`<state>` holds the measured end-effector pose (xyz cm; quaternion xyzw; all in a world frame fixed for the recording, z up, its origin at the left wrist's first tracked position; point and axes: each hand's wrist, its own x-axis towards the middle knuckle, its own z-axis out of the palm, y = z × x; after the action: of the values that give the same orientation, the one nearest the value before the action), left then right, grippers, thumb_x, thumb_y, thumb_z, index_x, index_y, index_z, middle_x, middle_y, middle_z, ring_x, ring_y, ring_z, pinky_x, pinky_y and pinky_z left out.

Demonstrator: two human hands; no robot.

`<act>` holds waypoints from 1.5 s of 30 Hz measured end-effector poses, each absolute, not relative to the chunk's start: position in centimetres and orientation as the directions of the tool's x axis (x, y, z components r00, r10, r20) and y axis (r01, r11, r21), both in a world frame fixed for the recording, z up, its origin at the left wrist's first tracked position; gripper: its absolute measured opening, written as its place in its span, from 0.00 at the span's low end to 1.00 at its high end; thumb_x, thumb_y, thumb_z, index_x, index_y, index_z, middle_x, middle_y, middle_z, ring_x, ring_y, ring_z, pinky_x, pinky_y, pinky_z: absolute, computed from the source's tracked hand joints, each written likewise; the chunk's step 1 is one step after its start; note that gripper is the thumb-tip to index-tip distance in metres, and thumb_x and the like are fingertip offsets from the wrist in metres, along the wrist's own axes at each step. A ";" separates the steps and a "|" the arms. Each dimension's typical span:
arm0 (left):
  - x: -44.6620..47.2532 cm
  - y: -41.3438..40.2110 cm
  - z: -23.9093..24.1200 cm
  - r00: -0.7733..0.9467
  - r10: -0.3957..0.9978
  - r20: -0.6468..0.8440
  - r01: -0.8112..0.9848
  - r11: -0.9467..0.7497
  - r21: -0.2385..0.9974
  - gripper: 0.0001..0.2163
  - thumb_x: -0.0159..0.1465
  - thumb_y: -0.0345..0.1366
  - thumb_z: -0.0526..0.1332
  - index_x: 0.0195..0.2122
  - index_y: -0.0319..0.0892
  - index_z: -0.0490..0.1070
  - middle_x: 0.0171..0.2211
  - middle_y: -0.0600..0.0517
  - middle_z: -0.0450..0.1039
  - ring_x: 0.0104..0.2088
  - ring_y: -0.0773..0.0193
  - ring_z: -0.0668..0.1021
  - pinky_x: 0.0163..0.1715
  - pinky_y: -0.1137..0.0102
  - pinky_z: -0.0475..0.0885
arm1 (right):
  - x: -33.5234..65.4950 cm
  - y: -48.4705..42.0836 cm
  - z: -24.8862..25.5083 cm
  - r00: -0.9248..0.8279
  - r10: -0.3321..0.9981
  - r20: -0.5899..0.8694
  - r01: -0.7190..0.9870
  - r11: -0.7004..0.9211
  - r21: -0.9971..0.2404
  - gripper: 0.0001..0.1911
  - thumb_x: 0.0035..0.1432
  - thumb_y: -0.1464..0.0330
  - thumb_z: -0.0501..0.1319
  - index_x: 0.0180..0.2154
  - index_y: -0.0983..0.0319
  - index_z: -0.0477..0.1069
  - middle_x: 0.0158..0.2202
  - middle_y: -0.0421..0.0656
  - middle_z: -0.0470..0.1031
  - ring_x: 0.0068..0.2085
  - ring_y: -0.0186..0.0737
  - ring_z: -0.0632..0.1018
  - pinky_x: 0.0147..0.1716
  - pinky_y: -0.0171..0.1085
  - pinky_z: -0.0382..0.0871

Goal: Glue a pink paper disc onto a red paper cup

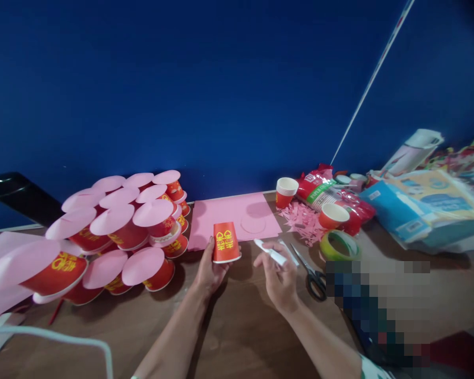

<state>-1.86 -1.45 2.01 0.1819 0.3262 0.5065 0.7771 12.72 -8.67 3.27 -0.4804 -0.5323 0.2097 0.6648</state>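
A red paper cup with yellow characters (223, 243) is upside down in my left hand (212, 269), gripped from its left and lower side. My right hand (280, 276) pinches a white pen-like tube (270, 252), pointing up and left, a short gap right of the cup. Behind both hands lies a sheet of pink paper (217, 210) with a round pink piece (253, 223) on it. A pair of scissors (313, 275) with dark handles rests on the wooden table (229, 321) just right of my right hand.
At left, red cups topped with pink discs (111, 219) stand stacked. To the right are pink paper scraps (299, 220), upright cups (286, 190), a red cup packet (319, 190), a green tape roll (339, 245) and a blue-and-white package (426, 205). A blue wall (221, 95) rises behind.
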 end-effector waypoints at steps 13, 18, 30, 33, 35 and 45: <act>-1.0 -1.7 1.7 0.230 0.922 -0.312 -0.642 0.385 0.663 0.13 0.61 0.41 0.62 0.40 0.37 0.74 0.39 0.46 0.78 0.35 0.62 0.80 0.40 0.69 0.75 | 11.7 -8.7 3.0 0.313 0.864 0.393 0.140 0.368 -0.919 0.06 0.62 0.65 0.58 0.39 0.61 0.67 0.30 0.42 0.75 0.28 0.34 0.75 0.27 0.32 0.71; -0.9 -1.6 1.3 0.232 0.932 -0.279 -0.625 0.363 0.691 0.16 0.59 0.44 0.64 0.40 0.35 0.73 0.36 0.46 0.78 0.34 0.62 0.79 0.40 0.69 0.73 | 11.7 -9.3 3.3 0.208 0.860 0.466 0.221 0.423 -0.879 0.10 0.63 0.66 0.54 0.43 0.62 0.71 0.36 0.46 0.76 0.35 0.38 0.77 0.33 0.36 0.72; -0.8 -1.7 1.3 0.213 0.931 -0.298 -0.587 0.365 0.722 0.16 0.56 0.45 0.66 0.35 0.36 0.73 0.31 0.48 0.77 0.29 0.64 0.78 0.34 0.70 0.71 | 11.3 -9.2 2.9 0.165 0.881 0.444 0.348 0.370 -0.862 0.04 0.60 0.68 0.57 0.36 0.61 0.68 0.28 0.41 0.72 0.28 0.35 0.74 0.27 0.33 0.68; -0.8 -1.7 1.2 0.210 0.932 -0.297 -0.572 0.363 0.735 0.16 0.55 0.45 0.66 0.36 0.36 0.72 0.30 0.49 0.76 0.29 0.64 0.77 0.34 0.70 0.70 | 11.4 -9.2 2.4 0.147 0.905 0.400 0.364 0.327 -0.872 0.04 0.61 0.68 0.55 0.35 0.61 0.67 0.26 0.40 0.71 0.25 0.34 0.71 0.24 0.32 0.66; -0.8 -1.7 1.1 0.210 0.935 -0.287 -0.564 0.355 0.745 0.17 0.55 0.45 0.67 0.36 0.36 0.72 0.31 0.49 0.77 0.30 0.63 0.78 0.34 0.69 0.71 | 11.5 -9.1 2.3 0.142 0.908 0.394 0.368 0.321 -0.873 0.04 0.61 0.68 0.55 0.35 0.61 0.67 0.27 0.41 0.71 0.24 0.33 0.71 0.23 0.32 0.66; -0.6 -1.7 1.0 0.184 0.945 -0.269 -0.587 0.325 0.741 0.16 0.53 0.44 0.68 0.35 0.37 0.72 0.31 0.51 0.76 0.29 0.66 0.77 0.32 0.71 0.71 | 11.5 -9.0 2.4 0.127 0.903 0.410 0.367 0.341 -0.866 0.03 0.62 0.69 0.55 0.36 0.61 0.66 0.28 0.41 0.71 0.27 0.34 0.73 0.25 0.31 0.67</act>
<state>-0.59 -1.72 1.02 0.2471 0.3626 0.5256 0.7288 11.54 -9.04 2.39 -0.5180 -0.6129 0.2472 0.5431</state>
